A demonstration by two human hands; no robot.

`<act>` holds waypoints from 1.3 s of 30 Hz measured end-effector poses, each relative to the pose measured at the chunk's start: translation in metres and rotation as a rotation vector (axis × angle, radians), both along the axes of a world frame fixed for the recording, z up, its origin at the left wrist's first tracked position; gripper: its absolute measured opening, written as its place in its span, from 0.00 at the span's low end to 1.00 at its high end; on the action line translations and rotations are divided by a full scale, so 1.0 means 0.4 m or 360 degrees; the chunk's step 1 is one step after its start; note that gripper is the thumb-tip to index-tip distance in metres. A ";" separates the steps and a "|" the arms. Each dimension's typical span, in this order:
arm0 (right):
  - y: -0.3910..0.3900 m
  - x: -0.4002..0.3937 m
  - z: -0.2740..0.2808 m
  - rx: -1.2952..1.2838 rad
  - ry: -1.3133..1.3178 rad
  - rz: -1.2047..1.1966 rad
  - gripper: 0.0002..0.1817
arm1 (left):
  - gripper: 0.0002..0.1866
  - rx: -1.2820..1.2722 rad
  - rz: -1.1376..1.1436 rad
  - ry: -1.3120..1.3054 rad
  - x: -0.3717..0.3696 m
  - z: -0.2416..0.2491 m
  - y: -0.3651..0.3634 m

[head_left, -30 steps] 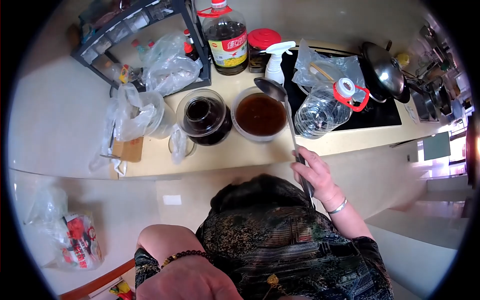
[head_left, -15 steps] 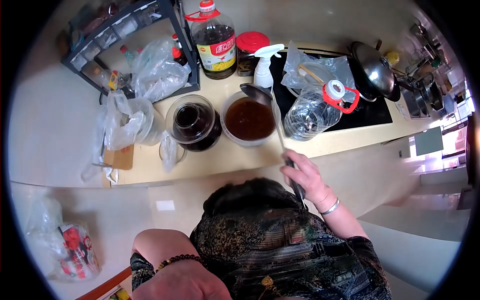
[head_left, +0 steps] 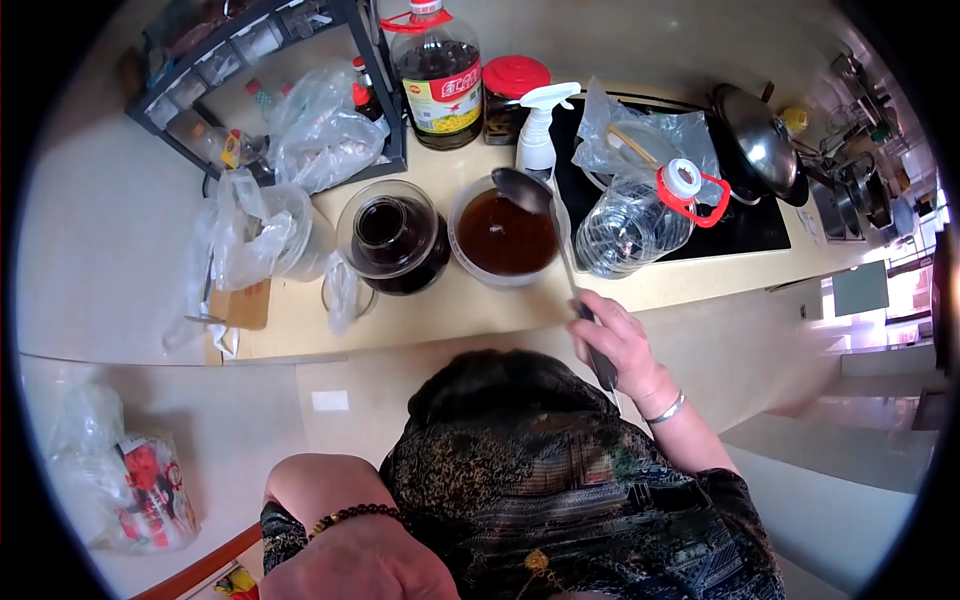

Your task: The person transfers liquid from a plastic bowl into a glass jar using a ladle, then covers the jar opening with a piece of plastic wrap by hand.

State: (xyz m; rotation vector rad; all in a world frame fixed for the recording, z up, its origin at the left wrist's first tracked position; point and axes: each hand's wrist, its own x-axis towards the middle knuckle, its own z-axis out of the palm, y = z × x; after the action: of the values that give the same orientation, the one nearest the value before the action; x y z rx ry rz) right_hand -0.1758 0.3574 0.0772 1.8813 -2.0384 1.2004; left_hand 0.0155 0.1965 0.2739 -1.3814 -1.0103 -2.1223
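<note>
My right hand (head_left: 618, 345) is closed round the dark handle of a long ladle (head_left: 522, 190). The ladle's bowl hangs over the back right part of a round tub (head_left: 460, 250) of brown liquid. Left of the tub stands a glass jar (head_left: 383, 225) with dark contents, and to its right leans a clear plastic bottle (head_left: 625, 225) with a red handle. My left hand (head_left: 360, 575) is low at the bottom edge, below a beaded bracelet; its fingers are out of frame.
Behind the tub stand a white spray bottle (head_left: 538, 135), a red-lidded jar (head_left: 512, 85) and a large oil bottle (head_left: 440, 85). A dark rack (head_left: 385, 165) and plastic bags (head_left: 325, 130) are at the left. A lidded wok (head_left: 755, 140) sits on the black stove (head_left: 740, 235) at the right.
The counter and its objects appear shifted slightly up and right in view. My right hand still grips the ladle, whose bowl remains over the tub.
</note>
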 end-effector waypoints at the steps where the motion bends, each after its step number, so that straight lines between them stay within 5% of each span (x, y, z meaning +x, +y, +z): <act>1: 0.002 0.004 0.000 -0.0001 0.0001 -0.0002 0.18 | 0.16 0.0006 0.0021 0.0002 -0.002 0.002 0.001; 14: -0.017 0.024 0.005 -0.0130 -0.0114 -0.0155 0.16 | 0.17 0.0043 0.0051 0.0059 0.008 -0.017 -0.009; 17: -0.009 0.027 -0.001 -0.0168 -0.0008 -0.0112 0.17 | 0.17 0.0194 0.0317 -0.0050 0.029 -0.065 -0.018; 21: -0.012 0.021 -0.009 -0.0125 -0.0073 -0.0153 0.17 | 0.26 0.0235 0.1018 -0.0705 0.080 -0.200 -0.077; 30: -0.011 0.026 0.000 -0.0245 -0.0027 -0.0187 0.14 | 0.21 0.0371 0.1200 -0.1412 0.083 -0.417 -0.107; 34: -0.013 0.020 0.010 -0.0269 -0.0583 -0.0297 0.09 | 0.17 0.0279 0.1241 -0.1669 0.083 -0.455 -0.093; 39: -0.005 -0.004 0.081 -0.0981 -0.2040 -0.0351 0.09 | 0.17 0.0231 0.1283 -0.1801 0.087 -0.487 -0.082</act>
State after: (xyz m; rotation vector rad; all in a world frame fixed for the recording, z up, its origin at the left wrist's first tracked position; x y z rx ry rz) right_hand -0.1775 0.3553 0.1095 0.5162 -1.6948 2.9167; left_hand 0.0501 0.1636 0.0791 0.4425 -1.3859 -2.1116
